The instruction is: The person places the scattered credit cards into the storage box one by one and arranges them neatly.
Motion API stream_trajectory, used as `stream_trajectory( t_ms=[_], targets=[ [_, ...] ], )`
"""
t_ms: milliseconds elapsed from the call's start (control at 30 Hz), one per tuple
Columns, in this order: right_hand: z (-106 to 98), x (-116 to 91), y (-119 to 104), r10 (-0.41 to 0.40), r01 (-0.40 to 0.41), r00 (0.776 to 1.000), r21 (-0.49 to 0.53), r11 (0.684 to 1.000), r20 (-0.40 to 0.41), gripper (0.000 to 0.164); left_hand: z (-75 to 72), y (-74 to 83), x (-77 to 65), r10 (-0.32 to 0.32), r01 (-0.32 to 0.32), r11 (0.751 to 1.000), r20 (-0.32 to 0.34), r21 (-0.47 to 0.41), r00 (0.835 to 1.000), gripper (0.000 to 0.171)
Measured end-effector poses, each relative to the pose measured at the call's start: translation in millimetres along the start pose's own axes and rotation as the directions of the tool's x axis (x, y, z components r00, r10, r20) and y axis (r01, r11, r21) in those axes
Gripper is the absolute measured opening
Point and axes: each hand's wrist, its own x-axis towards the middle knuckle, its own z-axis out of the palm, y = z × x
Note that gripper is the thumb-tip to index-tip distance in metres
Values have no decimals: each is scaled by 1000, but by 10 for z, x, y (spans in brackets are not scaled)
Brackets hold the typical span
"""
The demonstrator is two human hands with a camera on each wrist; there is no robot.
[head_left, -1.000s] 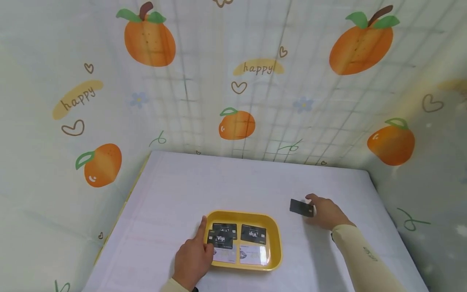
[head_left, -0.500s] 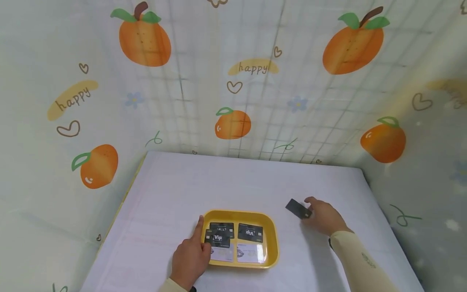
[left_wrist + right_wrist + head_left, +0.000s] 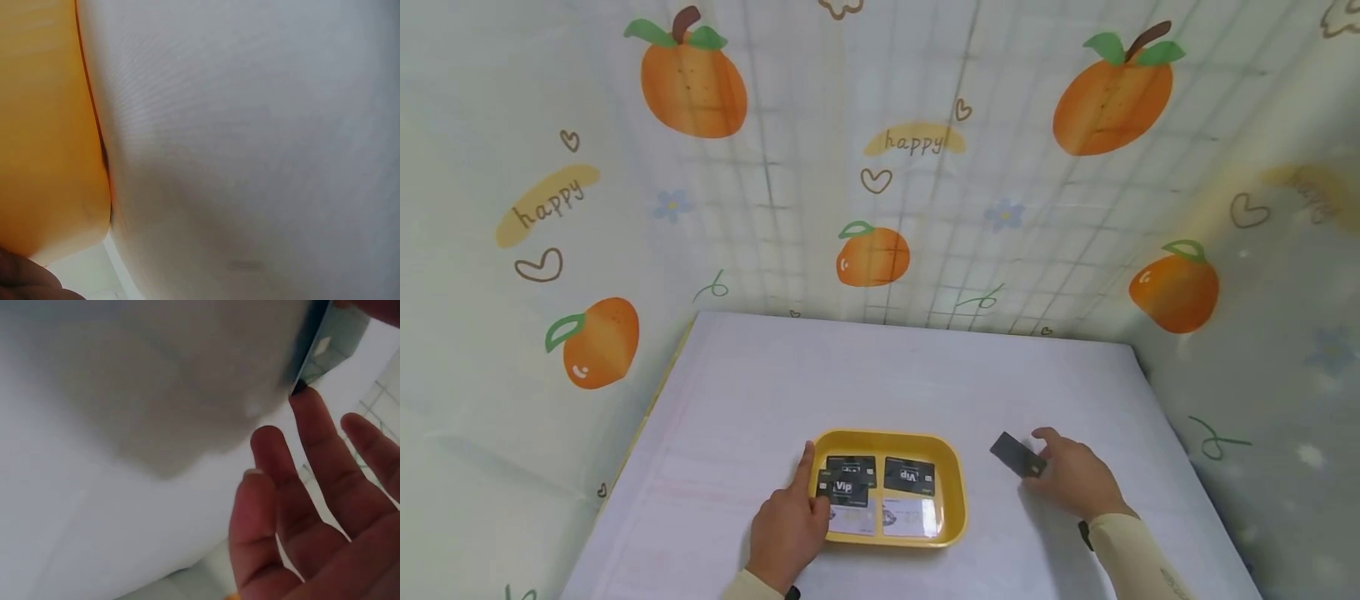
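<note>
A yellow tray point(image 3: 957, 500) point(image 3: 50, 137) lies near the table's front edge. On its left side, my left hand point(image 3: 786, 533) holds the rim, index finger stretched along the outside and thumb over the edge. Inside are two overlapping black cards at left, the upper marked Vip point(image 3: 845, 492), another black card point(image 3: 910, 477) at right, and two white cards point(image 3: 912, 518) along the near side. To the tray's right, a black card point(image 3: 1015, 454) point(image 3: 337, 340) hangs tilted above the table, pinched at one end by my right hand point(image 3: 1073, 477) point(image 3: 325, 519). Its other fingers are spread.
The white table point(image 3: 760, 375) extends behind and to both sides of the tray. A curtain printed with oranges point(image 3: 872, 257) surrounds it at the back and sides.
My right hand has come slightly nearer the front edge with the black card, which has turned to a steeper slant. The left hand stays on the tray. The head view has shifted slightly.
</note>
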Motion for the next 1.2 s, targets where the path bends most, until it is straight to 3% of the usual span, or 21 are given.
stream_trajectory(
  t_ms=[233,500,767,1000,1200],
  targets=[
    [-95,-348,-213,-28,28,998,7,1000,-57,82,-26,-32,-34,0,0,1000,1,6,1000,82],
    [-331,-522,-483,-62,55,985,-48,997,-159,77,-24,-15,-6,10,-10,1000,-6,4,1000,80],
    [-453,-465,-704,2,-6,996,-40,999,-92,76,-13,-4,-18,10,-10,1000,-4,10,1000,80],
    [-426,-335,-992,-130,129,981,-14,992,-142,69,-36,-9,-5,24,-24,1000,-14,-9,1000,80],
    [-343,-232,-1417,-273,263,957,-113,958,-94,62,-23,-7,-15,20,-20,999,-7,-25,1000,80]
  ],
)
